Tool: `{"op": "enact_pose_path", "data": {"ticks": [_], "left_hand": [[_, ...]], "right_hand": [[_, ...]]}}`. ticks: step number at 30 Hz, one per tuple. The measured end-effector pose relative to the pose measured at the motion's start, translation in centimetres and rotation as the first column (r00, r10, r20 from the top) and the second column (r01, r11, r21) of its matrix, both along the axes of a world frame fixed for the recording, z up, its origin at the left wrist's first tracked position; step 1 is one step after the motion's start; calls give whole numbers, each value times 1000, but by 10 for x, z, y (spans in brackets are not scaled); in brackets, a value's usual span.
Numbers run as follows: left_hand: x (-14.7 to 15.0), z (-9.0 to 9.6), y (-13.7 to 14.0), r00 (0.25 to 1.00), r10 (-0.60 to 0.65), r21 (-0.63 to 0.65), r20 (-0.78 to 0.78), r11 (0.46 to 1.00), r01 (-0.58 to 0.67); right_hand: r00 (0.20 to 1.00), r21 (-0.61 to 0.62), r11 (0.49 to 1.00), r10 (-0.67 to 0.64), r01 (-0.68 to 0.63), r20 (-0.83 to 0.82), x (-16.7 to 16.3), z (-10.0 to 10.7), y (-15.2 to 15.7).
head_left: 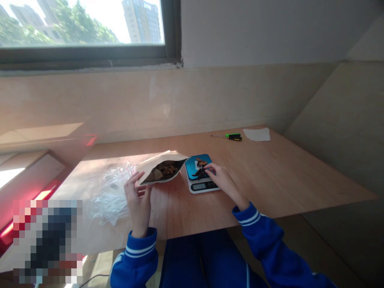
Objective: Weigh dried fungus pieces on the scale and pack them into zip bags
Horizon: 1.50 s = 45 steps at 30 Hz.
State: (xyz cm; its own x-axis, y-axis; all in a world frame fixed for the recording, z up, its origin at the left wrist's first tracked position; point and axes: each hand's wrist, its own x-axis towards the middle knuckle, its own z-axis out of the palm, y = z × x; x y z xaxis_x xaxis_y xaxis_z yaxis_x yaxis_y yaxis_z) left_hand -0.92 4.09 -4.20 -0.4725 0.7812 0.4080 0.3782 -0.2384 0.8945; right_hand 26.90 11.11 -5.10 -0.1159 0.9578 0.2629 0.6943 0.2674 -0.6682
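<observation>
Left hand (pixel 138 202) grips tan paper pouch (pixel 151 161), mouth open; right hand (pixel 222 179) pinches dark, shrivelled dried piece (pixel 198 175) on blue-topped white digital scale (pixel 192 165).

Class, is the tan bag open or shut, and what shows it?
Open: the left hand holds the tan bag with its mouth gaping, and brown pieces show inside.

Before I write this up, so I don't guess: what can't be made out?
Head view throughout:
Scale display: reading too small, blurred.
Paper bag: bottom hidden by its own wall and the brown pieces.
Dark piece: whether the right hand grips or merely touches it; its fingers cover the contact.
Pixelated patch: hides whatever lies behind, lower left.
</observation>
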Motion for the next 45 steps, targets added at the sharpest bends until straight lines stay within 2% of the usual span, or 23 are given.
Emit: {"op": "enact_pose_path", "data": {"ticks": [4, 9, 11, 14, 16, 17, 18, 19, 20, 22, 25, 27, 29, 34, 41, 43, 45], "left_hand": [[1, -1, -1, 1000, -10, 8, 7, 1000, 9], [2, -1, -2, 1000, -18, 4, 17, 1000, 18], [2, -1, -3, 1000, -17, 1, 23, 1000, 17], [3, -2, -3, 1000, -21, 5, 22, 1000, 21], [3, -2, -3, 999, -25, 4, 20, 1000, 25], [3, -2, -3, 1000, -24, 3, 20, 1000, 24], [3, -3, -2, 1000, -21, 1, 21, 1000, 21], [4, -3, -2, 1000, -18, 1, 21, 1000, 18], [4, -3, -2, 1000, -16, 3, 22, 1000, 16], [5, -3, -2, 1000, -16, 11, 24, 1000, 16], [8, -1, -2, 1000, -18, 25, 22, 1000, 18], [10, 1, -2, 1000, -2, 39, 3, 999, 2], [11, 4, -2, 999, 28, 58, -34, 998, -26], [13, 7, 1, 996, 42, 81, -74, 996, -36], [20, 8, 0, 998, 29, 91, -63, 996, -23], [20, 9, 0, 998, 33, 91, -59, 996, -28], [18, 10, 1, 997, 42, 87, -62, 996, -37]], "right_hand": [[946, 160, 980, -161, 119, 282, -13, -1, 1], [876, 153, 958, -283, 241, 390, -22, 2, 5], [883, 170, 945, -322, 279, 343, -25, 4, 6], [932, 289, 901, -356, 325, 62, -29, 21, 0], [962, 352, 896, -241, 270, -126, -35, 43, -10], [977, 362, 912, -140, 191, -162, -39, 56, -17], [992, 329, 943, 0, 43, -129, -43, 71, -23], [988, 275, 954, 144, -122, -60, -49, 84, -28], [966, 216, 942, 255, -256, 35, -55, 97, -32], [900, 124, 915, 342, -385, 269, -70, 116, -35], [766, 94, 917, 265, -388, 585, -91, 129, -31], [692, 90, 924, 212, -372, 690, -101, 132, -27], [658, 78, 930, 194, -360, 727, -107, 133, -24], [639, 33, 942, 200, -334, 743, -106, 137, -25], [628, 13, 948, 200, -317, 752, -104, 131, -21], [653, 35, 938, 213, -346, 727, -99, 133, -21], [712, 73, 922, 242, -380, 659, -88, 140, -24]]}}
